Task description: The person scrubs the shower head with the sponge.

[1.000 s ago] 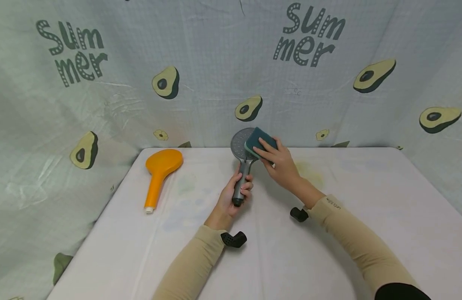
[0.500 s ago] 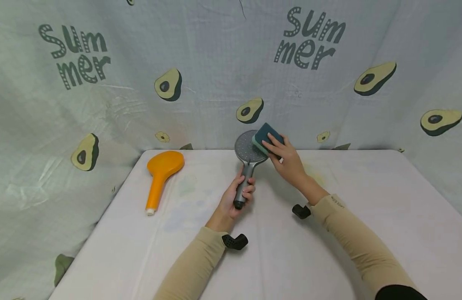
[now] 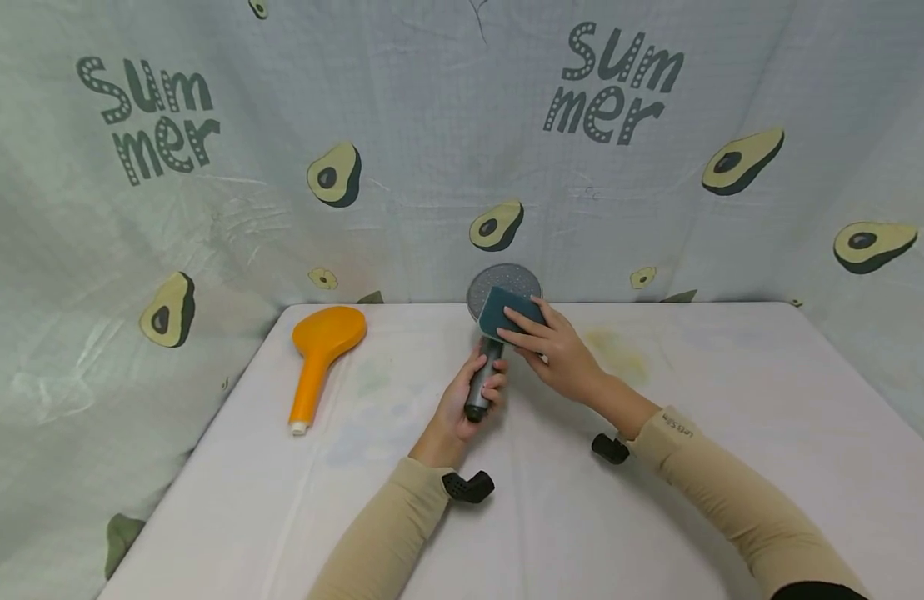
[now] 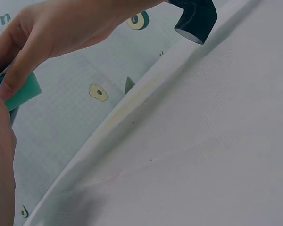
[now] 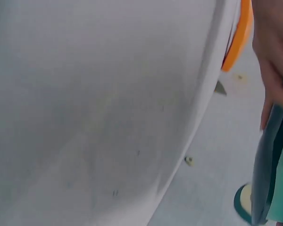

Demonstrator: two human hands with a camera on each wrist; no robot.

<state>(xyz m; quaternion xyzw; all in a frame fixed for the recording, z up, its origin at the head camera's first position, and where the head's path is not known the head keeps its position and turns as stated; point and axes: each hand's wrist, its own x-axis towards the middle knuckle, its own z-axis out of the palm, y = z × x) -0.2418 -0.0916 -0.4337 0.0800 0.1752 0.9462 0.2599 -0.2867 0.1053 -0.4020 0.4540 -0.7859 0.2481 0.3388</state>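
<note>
My left hand (image 3: 457, 403) grips the grey handle of a shower head (image 3: 512, 276), held up above the table with its round speckled face towards me. The right hand (image 3: 562, 354) holds a green sponge (image 3: 506, 313) with a dark scouring side, its fingers spread over that dark side. The sponge lies against the lower part of the face and the neck, hiding both. In the left wrist view the sponge's light green body (image 4: 27, 94) shows between thumb and fingers. At the right wrist view's edge, the shower head's side (image 5: 264, 174) stands beside the sponge (image 5: 282, 183).
An orange shower-head-shaped object (image 3: 323, 354) with a white end lies on the left of the white-covered table (image 3: 694, 400). Behind the table hangs a pale curtain (image 3: 432, 100) printed with avocados and lettering. A black wrist camera (image 3: 467, 487) sticks out by the left cuff.
The right hand has moved the sponge from the face's right side down and left to its lower part and the neck. The left hand keeps its hold on the handle.
</note>
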